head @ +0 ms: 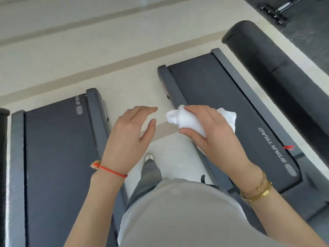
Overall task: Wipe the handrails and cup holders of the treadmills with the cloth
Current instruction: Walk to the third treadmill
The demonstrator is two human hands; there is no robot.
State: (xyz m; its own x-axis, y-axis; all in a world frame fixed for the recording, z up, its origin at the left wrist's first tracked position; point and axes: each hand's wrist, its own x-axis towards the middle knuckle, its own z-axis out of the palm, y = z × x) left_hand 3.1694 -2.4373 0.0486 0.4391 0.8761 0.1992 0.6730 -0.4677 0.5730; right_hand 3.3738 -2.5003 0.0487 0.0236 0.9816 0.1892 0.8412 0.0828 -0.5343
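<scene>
Cloth: bunched white terry cloth, held between two dark grey treadmill decks.
Right hand: grasps the cloth.
Left hand: relaxed, empty.
Progress: black padded handrail apart from the cloth; cup holders unseen; wiping apparently all left.

Pale tiled floor with beige stripes carries two dark grey treadmill decks, one left of the cloth-holding grip, the other under and right of it.

"STAR TRAC" stands on the right treadmill belt; only "STA" shows on the left treadmill belt
</scene>
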